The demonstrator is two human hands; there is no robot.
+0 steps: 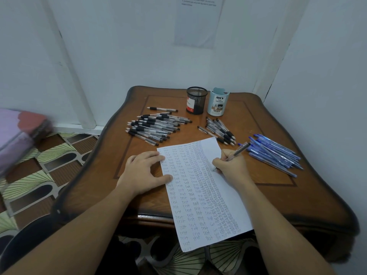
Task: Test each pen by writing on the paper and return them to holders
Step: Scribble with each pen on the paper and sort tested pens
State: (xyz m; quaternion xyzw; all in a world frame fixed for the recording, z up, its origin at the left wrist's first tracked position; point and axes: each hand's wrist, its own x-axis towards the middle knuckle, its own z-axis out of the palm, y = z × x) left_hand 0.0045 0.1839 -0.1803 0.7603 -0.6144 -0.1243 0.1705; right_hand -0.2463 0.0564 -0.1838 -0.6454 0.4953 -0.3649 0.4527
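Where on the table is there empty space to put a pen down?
The table is bare at its right front, between the right forearm and the edge, nearer than the blue pens. Another patch sits at the back left, behind the big black-grip pen pile. Crowded: the band from that pile past the smaller pile to the blue pens.
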